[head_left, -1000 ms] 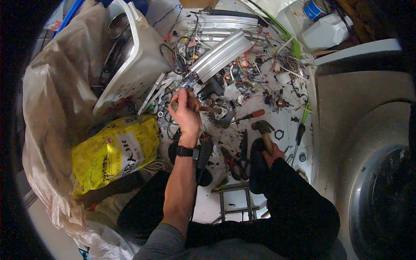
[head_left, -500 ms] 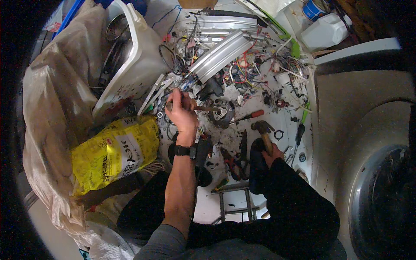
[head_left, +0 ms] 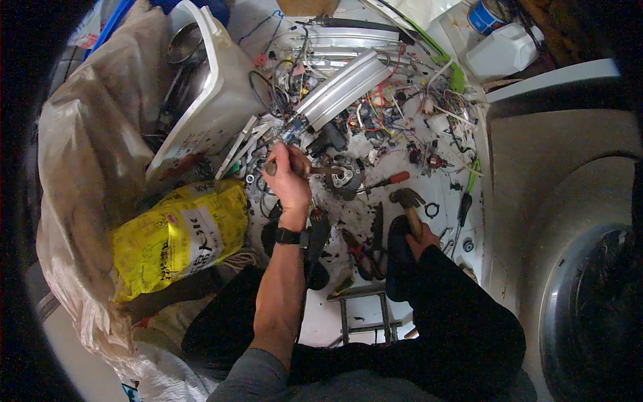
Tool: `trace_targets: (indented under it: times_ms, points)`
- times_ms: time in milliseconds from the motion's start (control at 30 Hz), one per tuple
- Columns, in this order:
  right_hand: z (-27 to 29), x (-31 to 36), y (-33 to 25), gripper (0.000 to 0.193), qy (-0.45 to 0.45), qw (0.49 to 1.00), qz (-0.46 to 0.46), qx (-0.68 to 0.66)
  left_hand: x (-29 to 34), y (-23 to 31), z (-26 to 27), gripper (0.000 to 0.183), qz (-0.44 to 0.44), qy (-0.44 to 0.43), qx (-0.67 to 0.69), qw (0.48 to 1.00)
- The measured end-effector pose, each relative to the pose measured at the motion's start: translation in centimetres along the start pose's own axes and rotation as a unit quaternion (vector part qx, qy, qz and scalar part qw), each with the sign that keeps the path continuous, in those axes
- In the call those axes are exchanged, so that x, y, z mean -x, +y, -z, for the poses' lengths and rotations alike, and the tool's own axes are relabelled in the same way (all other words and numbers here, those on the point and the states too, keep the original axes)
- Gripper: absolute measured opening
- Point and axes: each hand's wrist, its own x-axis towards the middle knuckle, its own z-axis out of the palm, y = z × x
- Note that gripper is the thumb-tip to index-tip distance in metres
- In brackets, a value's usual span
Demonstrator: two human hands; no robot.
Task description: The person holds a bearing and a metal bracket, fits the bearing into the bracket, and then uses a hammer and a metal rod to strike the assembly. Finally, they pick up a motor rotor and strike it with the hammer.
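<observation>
My left hand, with a dark watch band on its wrist, is closed around a rusty brown chisel. The chisel lies nearly level, its far end at the middle of a round grey metal motor part on the floor. My right hand grips the wooden handle of a claw hammer, held low by my right knee, apart from the chisel. Red-handled pliers and a red-handled screwdriver lie between and beyond my hands.
Wires, plastic scraps and aluminium strips are heaped ahead. A white bin leans at the left, above a yellow bag. A white jug stands far right, near a large pale machine panel. A small metal frame sits between my legs.
My left hand has shifted slightly down and to the right with the chisel, whose end stays at the motor part. The right hand and hammer have hardly moved.
</observation>
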Motion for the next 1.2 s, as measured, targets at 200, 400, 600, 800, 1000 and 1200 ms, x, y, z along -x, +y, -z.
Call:
trace_targets:
  times_ms: [200,400,600,800,1000,1200]
  points:
    - [0.4,0.2,-0.7,0.062,-0.035,0.999,-0.031,-0.012,1.7,1.0,0.6,0.035,-0.002,-0.076,-0.142,0.987]
    - [-0.5,-0.1,0.5,0.064,0.04,0.998,0.006,0.055,4.1,2.3,0.0,0.039,0.067,-0.142,-0.297,0.942]
    - [3.9,1.3,-3.6,0.061,-0.004,0.991,0.13,0.016,5.2,4.3,-0.2,0.04,0.071,-0.121,-0.365,0.92]
    - [14.1,6.7,-18.5,0.042,0.01,0.941,0.336,-0.043,5.2,3.5,1.6,0.043,0.121,-0.144,-0.354,0.916]
    - [15.7,12.3,-21.6,0.049,0.058,0.913,0.392,-0.099,6.1,3.1,-0.3,0.05,0.098,-0.115,-0.379,0.913]
    - [16.1,17.8,-23.6,0.047,0.021,0.922,0.385,-0.024,5.5,3.7,-0.7,0.04,0.086,-0.162,-0.404,0.896]
